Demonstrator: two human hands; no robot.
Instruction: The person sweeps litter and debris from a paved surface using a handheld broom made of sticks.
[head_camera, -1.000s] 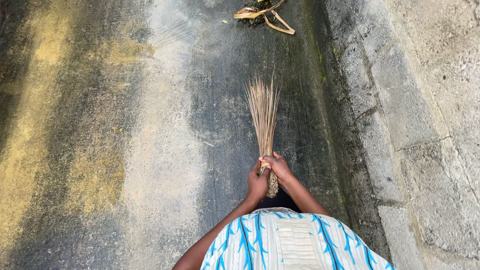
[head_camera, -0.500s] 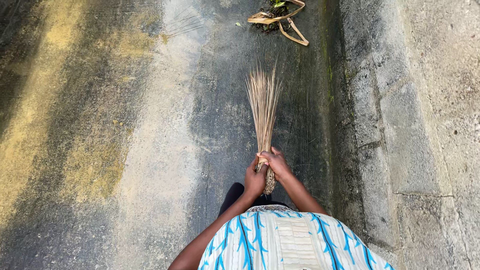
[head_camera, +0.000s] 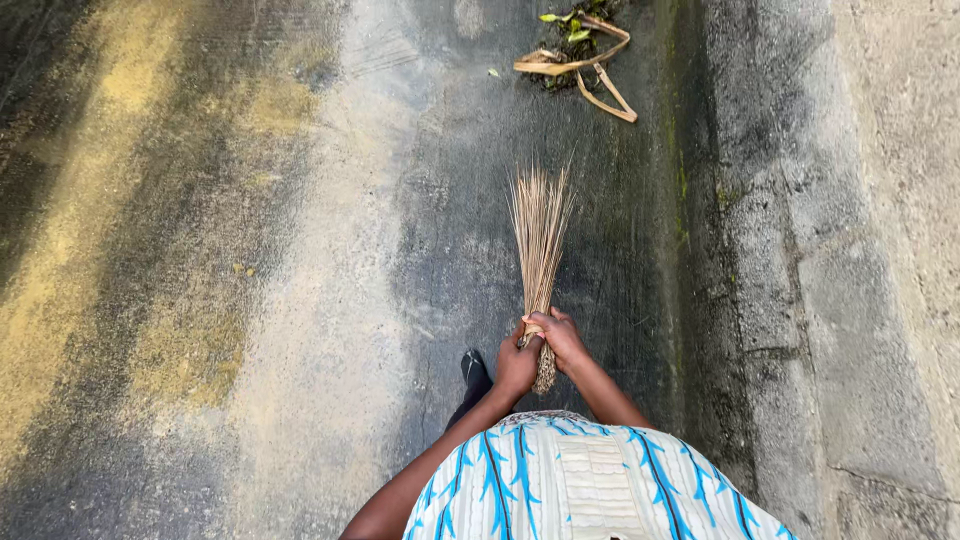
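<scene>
Both hands, left hand (head_camera: 516, 366), right hand (head_camera: 562, 338), clasping straw broom (head_camera: 540, 235), bristles pointing forward

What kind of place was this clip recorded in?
Most likely an outdoor concrete yard or walkway. The stained, mossy concrete ground meets a raised concrete edge, a pile of dry leaves lies ahead, and both hands grip a straw broom.

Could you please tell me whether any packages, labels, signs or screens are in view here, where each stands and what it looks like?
None are in view.
The left hand and right hand hold a straw broom over stained concrete ground.
A pile of dry strips and green leaves lies farther ahead.
</scene>
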